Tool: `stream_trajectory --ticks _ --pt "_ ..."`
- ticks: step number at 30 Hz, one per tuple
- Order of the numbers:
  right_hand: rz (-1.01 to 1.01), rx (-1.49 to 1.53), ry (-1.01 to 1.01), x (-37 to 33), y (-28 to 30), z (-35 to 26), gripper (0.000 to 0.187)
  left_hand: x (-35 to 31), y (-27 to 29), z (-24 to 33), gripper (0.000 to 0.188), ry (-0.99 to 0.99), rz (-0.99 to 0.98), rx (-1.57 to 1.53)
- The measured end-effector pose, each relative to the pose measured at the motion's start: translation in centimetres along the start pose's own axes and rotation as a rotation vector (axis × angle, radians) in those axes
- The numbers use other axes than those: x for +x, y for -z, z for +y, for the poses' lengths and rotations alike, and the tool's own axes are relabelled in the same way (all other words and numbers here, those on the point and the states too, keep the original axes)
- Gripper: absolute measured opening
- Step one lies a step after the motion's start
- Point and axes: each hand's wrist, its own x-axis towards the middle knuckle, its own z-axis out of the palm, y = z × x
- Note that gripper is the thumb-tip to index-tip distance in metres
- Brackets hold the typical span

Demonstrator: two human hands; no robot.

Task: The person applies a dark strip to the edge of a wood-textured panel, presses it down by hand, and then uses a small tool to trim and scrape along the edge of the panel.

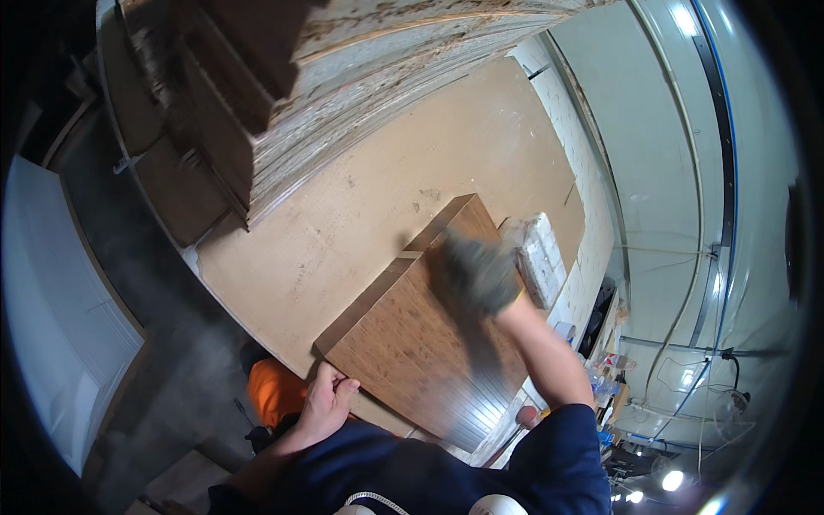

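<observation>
A stack of brown wood-look panels (408, 330) lies at a slant on the tan board in front of me, its side edge showing as a thick brown band. My left hand (328, 402) is bare and closed at the stack's near left corner; what its fingers pinch, if anything, is hidden. Over the top face is my right hand (481, 273), in a dark grey glove with a yellow cuff. Motion blurs it, so its fingers cannot be made out. Just right of that glove sits a white, plastic-wrapped block (539, 257).
The tan board (343, 210) spreads under the panels. A tall pile of rough-edged boards (360, 103) rises at the far left. An orange object (276, 390) is beside my left forearm. Tape rolls and clutter (605, 369) line the right side, below a pale wall.
</observation>
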Motion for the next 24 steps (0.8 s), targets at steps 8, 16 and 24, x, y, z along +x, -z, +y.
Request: stream_trajectory --ticks 8,16,24 --pt "0.169 0.251 0.148 -3.7 -6.7 -9.3 0.023 0.1 0.0 -0.3 0.025 -0.064 -0.004 -0.016" --pt "-0.286 -0.301 0.347 -1.7 -1.8 -8.4 0.038 0.2 -0.1 0.6 0.022 -0.002 0.006 0.087" --pt "-0.285 -0.101 0.101 -1.2 -1.2 -6.7 0.035 0.2 0.3 0.4 0.02 0.002 -0.052 0.137"
